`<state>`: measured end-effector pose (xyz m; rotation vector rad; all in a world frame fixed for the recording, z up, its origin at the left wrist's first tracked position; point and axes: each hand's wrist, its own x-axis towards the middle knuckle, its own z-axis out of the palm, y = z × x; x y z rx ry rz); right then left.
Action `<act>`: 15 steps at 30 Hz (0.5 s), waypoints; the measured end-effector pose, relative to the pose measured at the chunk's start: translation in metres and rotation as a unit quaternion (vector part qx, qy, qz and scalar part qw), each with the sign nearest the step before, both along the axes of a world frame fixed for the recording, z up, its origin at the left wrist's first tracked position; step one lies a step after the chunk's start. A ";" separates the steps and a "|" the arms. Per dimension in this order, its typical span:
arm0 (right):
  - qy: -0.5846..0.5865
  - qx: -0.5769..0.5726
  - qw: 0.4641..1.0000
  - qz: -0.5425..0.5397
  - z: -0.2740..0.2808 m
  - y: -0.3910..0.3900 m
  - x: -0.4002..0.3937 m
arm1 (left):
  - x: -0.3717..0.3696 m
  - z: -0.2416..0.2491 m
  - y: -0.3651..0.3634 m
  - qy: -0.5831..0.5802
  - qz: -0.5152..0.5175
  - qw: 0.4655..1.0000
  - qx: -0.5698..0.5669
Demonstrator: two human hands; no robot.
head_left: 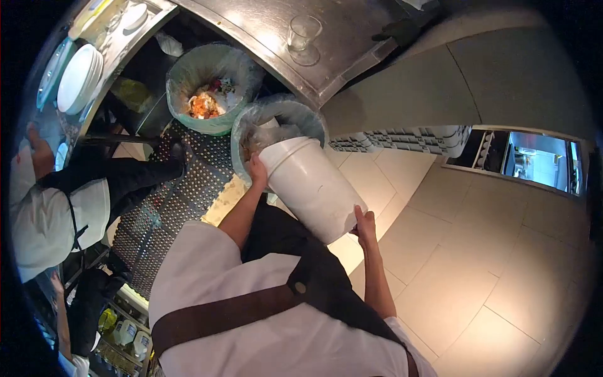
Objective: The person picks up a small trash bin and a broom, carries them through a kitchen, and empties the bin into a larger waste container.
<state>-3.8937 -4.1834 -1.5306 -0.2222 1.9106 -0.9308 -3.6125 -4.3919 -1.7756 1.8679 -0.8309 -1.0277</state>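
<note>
Noted at far left: a stack of white plates [80, 78] at the edge of a side counter; below, a co-worker in a white top [59, 217], with part of a second person lower down. Next, a perforated dark mat [157, 217] on the floor. Beyond the mat, a first bin [217, 127], bag-lined, holding food scraps [204, 103]. Just beside, a second bin [303, 115], also bag-lined. Left hand [256, 171] partly closed, gripping the bucket near the rim; fingers largely hidden. White bucket [320, 185] tilted, mouth over the second bin, base toward the lower right; material at the mouth too blurred to identify. Above, a clear glass [304, 34] on a metal counter [248, 28]. Right hand [364, 224] curled at the base edge, supporting the bucket; thumb visible, cannot tell finger placement beneath. Far right: pale tiled floor [465, 251].
</note>
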 end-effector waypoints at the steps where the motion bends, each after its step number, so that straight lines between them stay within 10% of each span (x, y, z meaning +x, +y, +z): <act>1: 0.057 0.035 0.997 0.047 0.027 -0.005 0.006 | 0.005 0.011 0.001 0.002 0.001 1.000 0.002; 5: 0.382 -0.101 0.891 0.223 0.094 -0.020 0.024 | 0.021 0.001 0.003 0.203 0.018 0.978 0.047; 8: 0.300 -0.366 0.876 0.097 0.127 -0.066 0.049 | 0.004 0.009 0.007 0.337 0.061 0.936 0.080; 12: 0.333 -0.283 0.872 0.223 0.133 -0.080 0.023 | -0.004 0.028 0.005 0.384 0.080 0.912 0.122; 15: 0.503 -0.391 0.709 0.301 0.131 -0.051 0.039 | -0.002 0.070 0.010 0.467 0.020 0.877 0.110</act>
